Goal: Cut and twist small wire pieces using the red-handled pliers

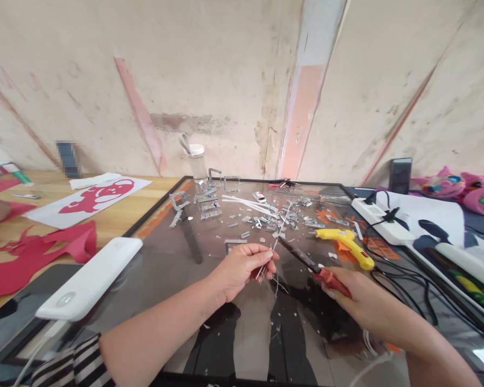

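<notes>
My left hand (242, 269) pinches a bundle of thin white strips (277, 236) that slant up and away over the dark glossy board (210, 301). My right hand (357, 298) is closed on the red handle of a pair of scissors (306, 260), whose dark blades point up-left and meet the strips just right of my left fingertips. Small silver-grey cut pieces (262, 220) and folded strip shapes (207, 207) lie scattered on the board beyond my hands.
A yellow glue gun (347, 244) lies right of the strips, by a white power strip (381, 217) and black cables. A white power bank (91, 279) sits at left, with red paper cuttings (36, 252), a clear jar (197, 161) and a phone (399, 174) around.
</notes>
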The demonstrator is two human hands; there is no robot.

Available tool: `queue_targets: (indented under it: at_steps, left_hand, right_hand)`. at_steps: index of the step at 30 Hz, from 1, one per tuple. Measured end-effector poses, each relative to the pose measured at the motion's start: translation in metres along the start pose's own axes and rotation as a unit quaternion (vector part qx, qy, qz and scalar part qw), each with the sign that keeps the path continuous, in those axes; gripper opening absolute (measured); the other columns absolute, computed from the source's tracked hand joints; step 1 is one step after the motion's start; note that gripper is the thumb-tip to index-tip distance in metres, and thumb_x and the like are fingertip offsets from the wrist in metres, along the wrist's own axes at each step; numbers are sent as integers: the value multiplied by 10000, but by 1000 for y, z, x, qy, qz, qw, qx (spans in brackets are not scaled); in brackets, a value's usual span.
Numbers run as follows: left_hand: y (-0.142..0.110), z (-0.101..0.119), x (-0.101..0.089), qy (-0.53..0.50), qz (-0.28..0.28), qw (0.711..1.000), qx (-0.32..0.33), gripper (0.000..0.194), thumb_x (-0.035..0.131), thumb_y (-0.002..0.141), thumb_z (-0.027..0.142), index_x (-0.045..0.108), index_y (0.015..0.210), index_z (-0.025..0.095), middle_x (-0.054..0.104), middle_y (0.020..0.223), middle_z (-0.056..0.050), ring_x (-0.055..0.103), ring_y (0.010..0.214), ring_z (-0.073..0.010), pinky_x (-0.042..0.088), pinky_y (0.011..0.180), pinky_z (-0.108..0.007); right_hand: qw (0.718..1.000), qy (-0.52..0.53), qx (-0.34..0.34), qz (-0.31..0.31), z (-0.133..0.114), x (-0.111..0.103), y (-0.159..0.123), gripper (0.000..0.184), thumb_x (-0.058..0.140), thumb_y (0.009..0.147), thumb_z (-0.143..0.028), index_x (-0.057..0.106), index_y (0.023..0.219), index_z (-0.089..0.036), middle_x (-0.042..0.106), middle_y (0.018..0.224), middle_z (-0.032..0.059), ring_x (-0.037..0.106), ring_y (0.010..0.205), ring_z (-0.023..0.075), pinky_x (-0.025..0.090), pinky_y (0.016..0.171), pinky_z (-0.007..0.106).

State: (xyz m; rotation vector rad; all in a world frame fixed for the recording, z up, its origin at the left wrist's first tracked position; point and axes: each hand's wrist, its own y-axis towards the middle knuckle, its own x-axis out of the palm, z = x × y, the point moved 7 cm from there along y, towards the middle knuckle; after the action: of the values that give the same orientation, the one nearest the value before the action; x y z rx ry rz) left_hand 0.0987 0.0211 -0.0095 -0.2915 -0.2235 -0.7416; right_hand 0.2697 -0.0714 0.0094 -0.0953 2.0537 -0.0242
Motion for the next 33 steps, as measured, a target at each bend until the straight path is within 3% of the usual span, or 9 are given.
queue_targets:
  at_steps: [15,33]
  left_hand:
    - [-1,-3,2,10,-21,999,-22,245,648,711,329,653,808,105,613,630,-33,575,553,-96,349,463,-180]
    - [-2,-5,3,7,-19,999,-29,259,660,695,347,656,818,119,641,645,-41,585,575,-104,362,509,-198]
  right_hand:
    - [1000,-11,21,-2,-4,0,1,123,415,820,-254,449,710,-211,586,711,12,534,635,160,358,582,259]
    - [999,-13,36,23,-1,-2,3,106,424,797,-268,478,726,-210,614,745,38,561,673,188,394,609,273]
